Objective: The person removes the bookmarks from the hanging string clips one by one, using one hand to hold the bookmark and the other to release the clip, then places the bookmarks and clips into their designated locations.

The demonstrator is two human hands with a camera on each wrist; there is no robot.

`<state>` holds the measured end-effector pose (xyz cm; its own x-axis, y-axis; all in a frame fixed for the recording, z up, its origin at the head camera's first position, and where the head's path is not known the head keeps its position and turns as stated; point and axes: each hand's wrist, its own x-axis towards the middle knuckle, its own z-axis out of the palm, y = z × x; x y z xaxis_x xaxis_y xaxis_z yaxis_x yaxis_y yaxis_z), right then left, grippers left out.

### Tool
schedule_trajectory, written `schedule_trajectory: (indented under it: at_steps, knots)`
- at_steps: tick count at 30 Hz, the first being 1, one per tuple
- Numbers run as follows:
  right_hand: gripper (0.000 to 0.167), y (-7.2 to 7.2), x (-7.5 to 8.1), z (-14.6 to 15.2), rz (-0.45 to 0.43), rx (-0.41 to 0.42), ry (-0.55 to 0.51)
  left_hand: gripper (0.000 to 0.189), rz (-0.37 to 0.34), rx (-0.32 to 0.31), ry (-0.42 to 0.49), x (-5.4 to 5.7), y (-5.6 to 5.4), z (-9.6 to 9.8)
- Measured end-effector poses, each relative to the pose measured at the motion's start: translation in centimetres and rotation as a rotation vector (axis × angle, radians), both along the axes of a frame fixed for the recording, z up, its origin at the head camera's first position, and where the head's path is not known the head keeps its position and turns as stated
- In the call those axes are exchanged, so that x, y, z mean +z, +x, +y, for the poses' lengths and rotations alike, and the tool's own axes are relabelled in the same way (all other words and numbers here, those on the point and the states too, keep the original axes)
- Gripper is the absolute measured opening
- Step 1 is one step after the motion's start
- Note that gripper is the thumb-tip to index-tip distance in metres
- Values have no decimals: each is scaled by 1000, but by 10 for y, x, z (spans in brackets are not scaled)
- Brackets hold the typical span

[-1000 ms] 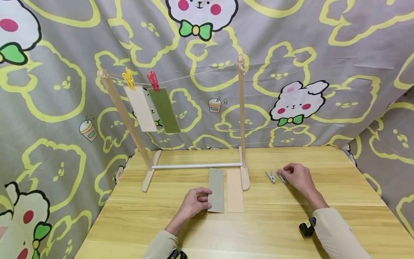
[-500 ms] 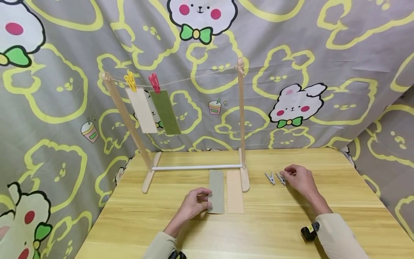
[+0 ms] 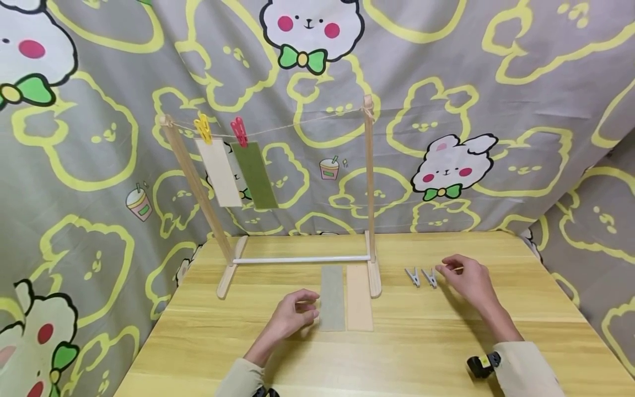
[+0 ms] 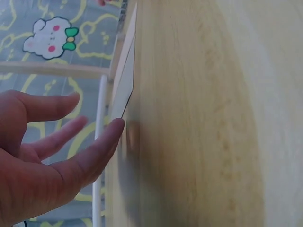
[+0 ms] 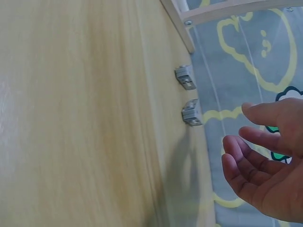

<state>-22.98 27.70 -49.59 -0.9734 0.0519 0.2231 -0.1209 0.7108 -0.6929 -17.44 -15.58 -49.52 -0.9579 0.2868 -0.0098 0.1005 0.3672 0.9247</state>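
Note:
Just left of a grey-green strip, my left hand hovers with loosely bent fingers and holds nothing. A peach strip lies to the right of the grey one, both flat on the table. In the left wrist view my thumb and fingers are spread apart near the strip's edge. Two grey clothespins lie side by side on the table. My right hand is right of them, touching neither, its fingers relaxed and holding nothing in the right wrist view.
A wooden rack with a string and white rod stands behind the strips. On the string, a yellow clothespin holds a cream strip; a red one holds a green strip. Patterned cloth hangs behind.
My left hand has drawn slightly left, away from the grey-green strip's edge. My right hand has moved right, off the nearer clothespin, which stays on the table.

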Motion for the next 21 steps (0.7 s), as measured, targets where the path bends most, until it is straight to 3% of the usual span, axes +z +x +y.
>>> schedule_trajectory:
  at_steps: [10, 21]
  knots:
    - [35, 7, 8, 4, 57, -17, -32, 32, 28, 30, 121, 1, -8, -11]
    - [37, 13, 24, -2, 102, -14, -48, 29, 67, 38, 174, 16, -15, -10]
